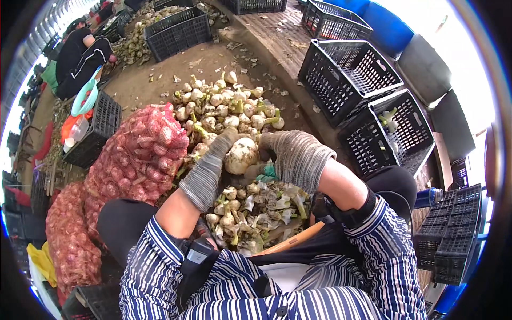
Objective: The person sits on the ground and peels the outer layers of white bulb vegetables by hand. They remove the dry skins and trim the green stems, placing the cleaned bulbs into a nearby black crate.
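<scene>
My left hand (214,168), in a grey knitted glove, grips a large whitish garlic bulb (241,156) from its left side. On the bulb's right is my right hand (294,156), gloved alike, its fingers curled; a bit of green material shows at its fingertips, and whether it holds a tool is hidden. A pile of garlic bulbs (232,106) with short cut stems lies on the ground just beyond both hands. Below them, between my legs, small bulbs mix with loose peelings (276,212), beside a curved wooden piece (294,239).
Red mesh sacks full of bulbs (138,160) (72,240) stand at left. Black plastic crates (348,80) (390,132) stand at right, one holding a few stemmed bulbs. Another black crate (178,34) stands farther off. A person in dark clothes (80,58) sits at upper left near a green basket (85,98).
</scene>
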Demonstrator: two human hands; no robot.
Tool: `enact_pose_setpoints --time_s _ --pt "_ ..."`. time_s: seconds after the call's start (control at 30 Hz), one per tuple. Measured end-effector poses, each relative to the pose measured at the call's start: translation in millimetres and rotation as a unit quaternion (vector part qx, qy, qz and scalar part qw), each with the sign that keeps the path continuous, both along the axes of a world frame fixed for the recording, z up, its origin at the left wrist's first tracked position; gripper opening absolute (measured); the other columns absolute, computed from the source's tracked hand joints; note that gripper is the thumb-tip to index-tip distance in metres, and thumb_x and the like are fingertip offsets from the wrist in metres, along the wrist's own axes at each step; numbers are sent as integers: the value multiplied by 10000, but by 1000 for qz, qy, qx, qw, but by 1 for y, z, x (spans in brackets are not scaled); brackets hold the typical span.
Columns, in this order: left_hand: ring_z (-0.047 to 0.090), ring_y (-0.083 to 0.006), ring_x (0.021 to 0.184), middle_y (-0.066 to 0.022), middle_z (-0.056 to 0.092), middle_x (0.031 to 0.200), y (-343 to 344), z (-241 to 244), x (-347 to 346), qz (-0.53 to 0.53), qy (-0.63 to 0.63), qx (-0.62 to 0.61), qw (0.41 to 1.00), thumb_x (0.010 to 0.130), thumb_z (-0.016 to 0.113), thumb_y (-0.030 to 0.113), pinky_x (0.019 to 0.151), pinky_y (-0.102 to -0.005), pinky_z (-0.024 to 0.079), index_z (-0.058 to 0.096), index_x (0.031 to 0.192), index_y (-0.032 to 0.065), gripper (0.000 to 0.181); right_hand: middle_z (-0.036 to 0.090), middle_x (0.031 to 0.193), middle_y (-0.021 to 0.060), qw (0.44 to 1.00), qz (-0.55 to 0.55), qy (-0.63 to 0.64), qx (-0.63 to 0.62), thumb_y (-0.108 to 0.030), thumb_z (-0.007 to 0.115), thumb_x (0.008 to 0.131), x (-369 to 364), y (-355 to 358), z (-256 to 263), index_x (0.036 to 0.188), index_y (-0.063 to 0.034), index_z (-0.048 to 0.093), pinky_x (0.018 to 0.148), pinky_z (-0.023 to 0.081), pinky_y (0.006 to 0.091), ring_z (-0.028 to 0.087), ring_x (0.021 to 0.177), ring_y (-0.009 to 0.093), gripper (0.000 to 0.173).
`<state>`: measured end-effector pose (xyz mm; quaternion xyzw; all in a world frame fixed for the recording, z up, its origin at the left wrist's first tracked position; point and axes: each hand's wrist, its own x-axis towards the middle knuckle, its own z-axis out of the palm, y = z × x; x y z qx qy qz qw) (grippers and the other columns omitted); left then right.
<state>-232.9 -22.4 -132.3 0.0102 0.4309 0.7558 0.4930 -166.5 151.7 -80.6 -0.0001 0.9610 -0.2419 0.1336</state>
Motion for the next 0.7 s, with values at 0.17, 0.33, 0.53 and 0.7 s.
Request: enact_pose_setpoints --time_s 0.17,0.33,0.53,0.7 --pt "629 -142 813 -63 651 989 -7 -3 -6 -37 123 -117 985 865 555 469 641 -241 510 561 1152 65 496 622 695 102 985 9 27 -170 -386 714 790 3 2 -16 850 -24 636 591 467 330 601 637 190 375" --pt "571 -70 662 7 639 835 -1 1 -2 -41 144 -116 982 802 591 541 509 -183 412 584 1111 90 547 628 723 29 929 -32 -13 -367 -298 694 837 5 8 -34 881 -18 658 596 464 275 533 672 77 285" --pt "578 -94 772 -24 616 950 -1 12 -2 -63 152 -59 985 789 608 512 581 -207 466 543 1170 68 588 620 808 13 796 -146 -129 -574 -357 688 838 13 15 -42 984 -27 638 671 474 283 571 760 103 363" --pt "572 -171 1017 -86 577 1115 -2 -6 -13 -102 208 -22 973 781 651 429 880 -322 490 512 1185 37 581 629 827 67 931 -32 -81 -354 -376 664 850 22 4 -44 976 -16 616 708 467 291 567 777 123 384"
